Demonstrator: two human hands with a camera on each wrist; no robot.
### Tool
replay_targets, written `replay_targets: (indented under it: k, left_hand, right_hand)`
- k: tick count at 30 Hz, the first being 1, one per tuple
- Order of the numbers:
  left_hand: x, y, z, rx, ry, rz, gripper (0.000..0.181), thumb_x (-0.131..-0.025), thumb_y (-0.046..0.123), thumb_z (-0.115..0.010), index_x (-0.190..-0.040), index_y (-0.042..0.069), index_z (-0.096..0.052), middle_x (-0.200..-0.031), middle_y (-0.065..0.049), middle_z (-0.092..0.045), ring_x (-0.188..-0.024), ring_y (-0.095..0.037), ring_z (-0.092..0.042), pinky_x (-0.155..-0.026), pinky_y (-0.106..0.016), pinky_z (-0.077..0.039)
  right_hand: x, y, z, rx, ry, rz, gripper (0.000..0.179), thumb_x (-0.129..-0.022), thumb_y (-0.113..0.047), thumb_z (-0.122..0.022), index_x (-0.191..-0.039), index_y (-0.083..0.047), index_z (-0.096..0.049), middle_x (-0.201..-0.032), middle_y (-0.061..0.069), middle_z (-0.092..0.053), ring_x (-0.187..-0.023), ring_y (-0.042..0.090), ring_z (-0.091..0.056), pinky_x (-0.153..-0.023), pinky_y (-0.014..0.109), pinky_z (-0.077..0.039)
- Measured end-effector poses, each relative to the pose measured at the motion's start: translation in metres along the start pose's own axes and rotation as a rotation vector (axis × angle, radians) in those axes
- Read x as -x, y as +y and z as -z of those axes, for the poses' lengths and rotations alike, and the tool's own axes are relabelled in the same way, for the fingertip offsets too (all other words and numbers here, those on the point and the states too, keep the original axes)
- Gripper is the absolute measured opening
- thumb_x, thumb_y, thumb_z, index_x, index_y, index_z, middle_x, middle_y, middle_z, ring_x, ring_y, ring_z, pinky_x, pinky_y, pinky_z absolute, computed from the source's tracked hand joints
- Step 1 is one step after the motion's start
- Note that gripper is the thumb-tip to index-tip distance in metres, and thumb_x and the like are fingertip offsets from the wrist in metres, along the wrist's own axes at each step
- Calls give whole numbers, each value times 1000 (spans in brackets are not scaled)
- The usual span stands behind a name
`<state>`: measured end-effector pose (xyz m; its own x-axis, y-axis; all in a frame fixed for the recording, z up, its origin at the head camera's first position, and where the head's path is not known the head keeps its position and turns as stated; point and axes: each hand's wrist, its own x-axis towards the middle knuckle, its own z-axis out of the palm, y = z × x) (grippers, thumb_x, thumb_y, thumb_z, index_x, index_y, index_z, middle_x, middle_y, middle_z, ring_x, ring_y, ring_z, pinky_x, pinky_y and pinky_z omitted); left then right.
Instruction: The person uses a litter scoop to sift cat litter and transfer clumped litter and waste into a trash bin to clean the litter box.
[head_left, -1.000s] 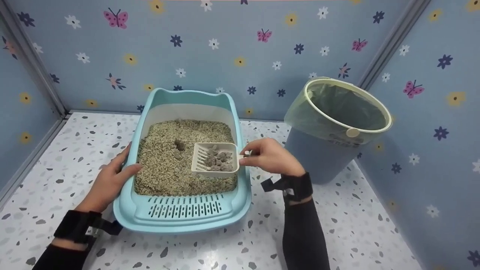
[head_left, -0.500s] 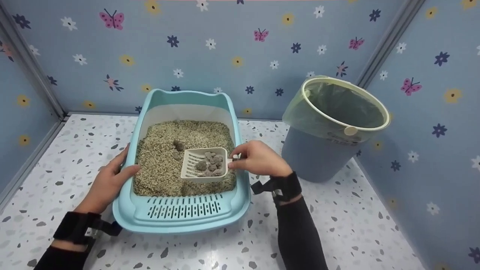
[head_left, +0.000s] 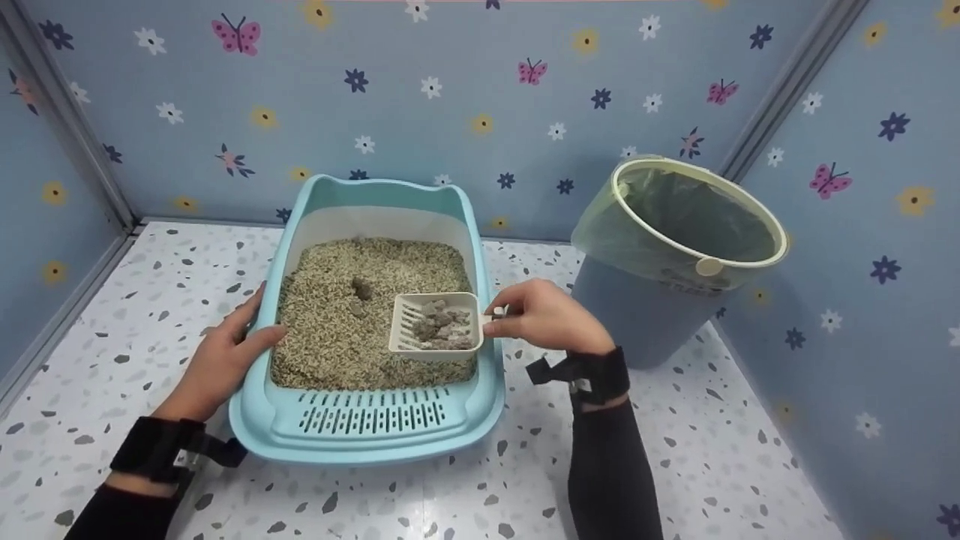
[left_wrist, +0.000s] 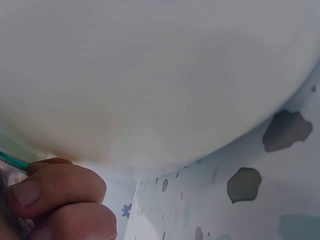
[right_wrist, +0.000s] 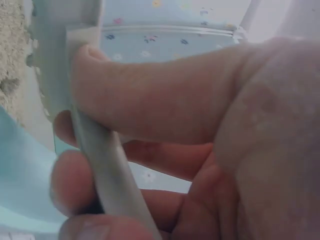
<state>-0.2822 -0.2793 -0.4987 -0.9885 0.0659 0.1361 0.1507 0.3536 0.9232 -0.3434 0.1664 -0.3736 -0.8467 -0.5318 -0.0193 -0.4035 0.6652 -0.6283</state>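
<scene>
Scoop (head_left: 431, 352): I see it inside the outline of the litter box (head_left: 360, 446), over the near right part of the litter (head_left: 322, 352), slotted end toward the box's left side. Whether its underside touches the grains, I cannot tell.
Scoop's feel: I judge it light, stiff plastic, smooth enough to twist in a loose pinch. The load sits well ahead of the grip, so I would expect it to be nose-heavy.
Handle (right_wrist: 112, 172): a flat pale strip reaching out by the box's right rim; I would take hold here, close to the basin, to check any roll.
Right hand (head_left: 547, 319): pinches the handle just beyond the box's right rim, thumb on one face, fingers curled on the other.
Left hand (head_left: 221, 356): grips the box's left rim, thumb over the edge toward the litter, fingers outside. The two hands are well apart, with the box between them.
Clumps (head_left: 442, 322): a grey-brown pile in the scoop; I judge them crumbly and easily spilled.
Litter box: light blue, with a perforated front ledge; the bed of litter looks loose and grainy to me. A dark lump (head_left: 362, 289) lies in it, left of the scoop.
Bin (head_left: 630, 315): right of the box, apart from it, a thin greenish liner (head_left: 611, 229) folded over its top. I cannot see its bottom.
</scene>
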Motion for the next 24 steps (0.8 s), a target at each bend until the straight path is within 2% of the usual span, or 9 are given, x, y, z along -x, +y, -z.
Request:
replay_targets:
  k: [6, 11, 17, 24]
  left_hand:
    - [0, 0, 2, 0, -7, -3, 74, -117, 33, -61, -178, 34, -18, -181, -19, -26, -126, -19, -69, -94, -17, -58]
    - [0, 3, 2, 5, -5, 2, 74, -117, 36, -61, -178, 35, -19, -181, -18, -25, -130, -27, -67, -94, -17, -58]
    - [-2, 3, 2, 26, -9, 5, 75, -116, 36, -62, -178, 34, -19, -180, -21, -27, -116, -14, -73, -91, -24, -63]
    - [-2, 1, 2, 22, -9, 3, 75, -117, 35, -62, -178, 33, -19, -180, -21, -25, -114, -10, -73, -91, -24, -63]
  right_hand:
    - [-6, -4, -5, 0, -22, 74, 18, -100, -29, -84, -113, -16, -87, -78, -3, -72, -64, 11, -58, -60, 32, -51]
    - [-3, -2, -3, 0, -3, 26, 11, -98, -24, -87, -107, -18, -87, -75, -3, -71, -62, 13, -57, -59, 33, -50]
    - [-8, -4, -9, -20, -53, 55, 19, -100, -27, -84, -115, -17, -87, -81, -2, -76, -63, 12, -60, -59, 32, -55]
    - [-9, -4, -10, -36, -46, 45, 16, -100, -24, -85, -114, -17, -87, -80, -1, -76, -60, 14, -61, -55, 32, -55]
